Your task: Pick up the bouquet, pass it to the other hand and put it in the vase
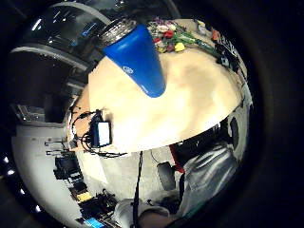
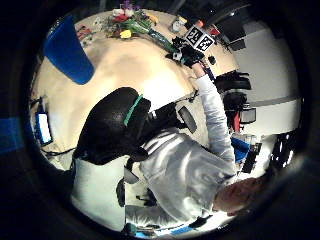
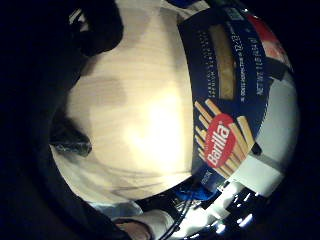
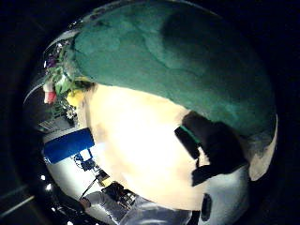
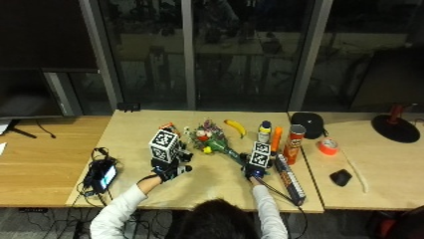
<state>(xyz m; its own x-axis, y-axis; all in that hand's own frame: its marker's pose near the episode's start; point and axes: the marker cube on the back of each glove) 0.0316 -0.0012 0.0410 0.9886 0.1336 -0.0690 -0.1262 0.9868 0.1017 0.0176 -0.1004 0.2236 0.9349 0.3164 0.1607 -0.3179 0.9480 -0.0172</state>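
1. Dark hair on my own head (image 5: 215,219) sits closest to the overhead camera, with both forearms reaching out over the pale wooden table (image 5: 132,129).
2. My right hand (image 5: 255,167) is down on the dark green wrapped stem end of the bouquet of red, yellow and white flowers (image 5: 213,140). The wrap fills that palm's thumb-side view, so it lies right against the palm; whether my fingers have closed round it I cannot tell.
3. The bouquet lies flat on the table, blooms pointing away from me, stems angled toward my right hand.
4. My left hand (image 5: 169,169) hovers with fingers spread and holds nothing, just in front of the tall blue tapered vase (image 1: 135,57) standing upright.
5. I judge the bouquet light, soft and floppy at the heads, which would crush easily; the wrapped stems are the stiffest part and the place to grip.
6. A long blue pasta box (image 3: 227,100) lies just beside my right hand and could be nudged during the lift.
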